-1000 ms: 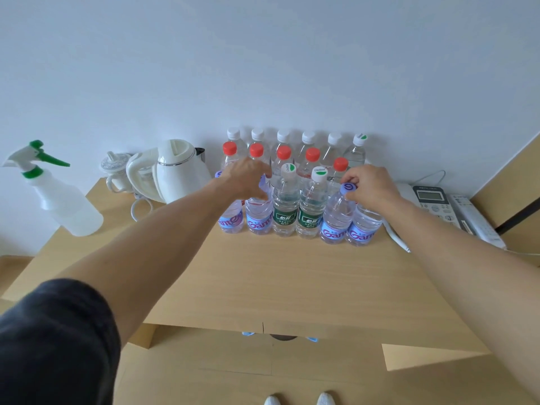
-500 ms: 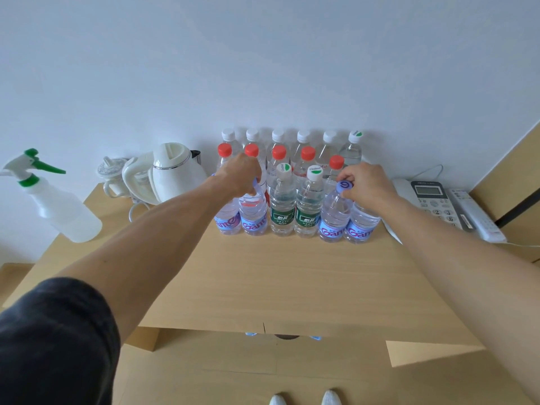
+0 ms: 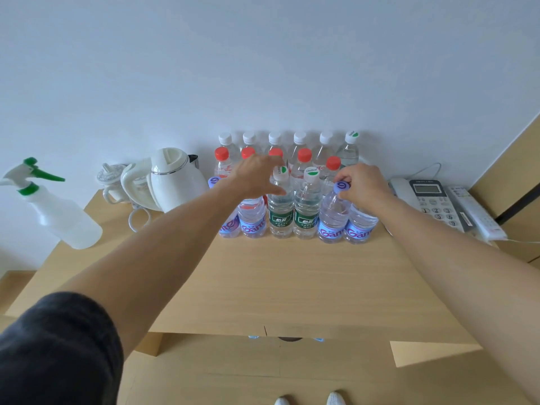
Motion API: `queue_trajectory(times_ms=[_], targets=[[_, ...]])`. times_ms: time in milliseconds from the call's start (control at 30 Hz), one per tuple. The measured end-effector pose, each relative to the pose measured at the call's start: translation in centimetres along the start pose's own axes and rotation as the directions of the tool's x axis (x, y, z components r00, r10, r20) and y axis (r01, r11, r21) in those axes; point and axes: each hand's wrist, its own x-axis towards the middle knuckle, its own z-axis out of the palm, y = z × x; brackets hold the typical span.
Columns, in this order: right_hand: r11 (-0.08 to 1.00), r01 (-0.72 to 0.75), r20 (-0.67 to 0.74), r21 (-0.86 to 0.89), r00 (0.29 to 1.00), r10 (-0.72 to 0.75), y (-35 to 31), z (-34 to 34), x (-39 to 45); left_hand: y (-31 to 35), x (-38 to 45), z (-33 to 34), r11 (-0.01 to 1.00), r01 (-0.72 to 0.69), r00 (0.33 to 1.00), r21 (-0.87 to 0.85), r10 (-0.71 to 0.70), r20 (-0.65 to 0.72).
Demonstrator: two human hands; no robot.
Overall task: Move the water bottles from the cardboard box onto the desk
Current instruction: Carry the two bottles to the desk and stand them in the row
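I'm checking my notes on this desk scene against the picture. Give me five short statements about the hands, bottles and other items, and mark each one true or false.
1. The right hand pinches the purple cap of a front-row bottle. True.
2. The left hand holds the kettle's handle. False: it hovers open over the bottles, while the white kettle stands apart to its left.
3. The two green-label bottles stand in the middle of the front row. True.
4. The spray bottle has a red trigger. False: its trigger is green.
5. The telephone sits to the left of the bottles. False: it sits on the desk to their right.
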Motion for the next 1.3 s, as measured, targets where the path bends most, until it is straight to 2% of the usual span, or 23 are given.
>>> queue_trajectory(times_ms=[200,400,867,1033,1133,1300], targets=[[1.0,0.006,0.0,-0.004,1.0,-0.006,0.1,0.0,-0.1,0.8,0.8,1.6,0.998,0.052,0.998,-0.029,-0.053,-0.043],[1.0,0.0,-0.005,0.0,1.0,0.0,0.2,0.0,-0.3,1.0,0.9,1.8,0.998,0.041,0.996,-0.039,-0.044,-0.075],[0.999,0.033,-0.031,-0.002,0.999,-0.034,0.2,0.1,-0.2,1.2,0.3,0.9,0.995,0.102,0.994,0.008,-0.101,-0.034],[0.999,0.035,-0.032,-0.013,0.999,-0.036,0.2,0.1,-0.2,3.8,0.9,0.2,0.989,0.0,0.994,0.147,0.017,-0.112],[1.0,0.024,-0.022,-0.02,0.999,-0.024,0.2,0.3,-0.1,5.9,1.6,1.1,0.989,-0.038,0.997,0.145,0.048,-0.066],[1.0,-0.009,-0.017,-0.027,1.0,0.009,0.6,1.1,-0.3,7.0,2.5,2.4,0.994,-0.003,1.0,0.107,0.004,-0.011]])
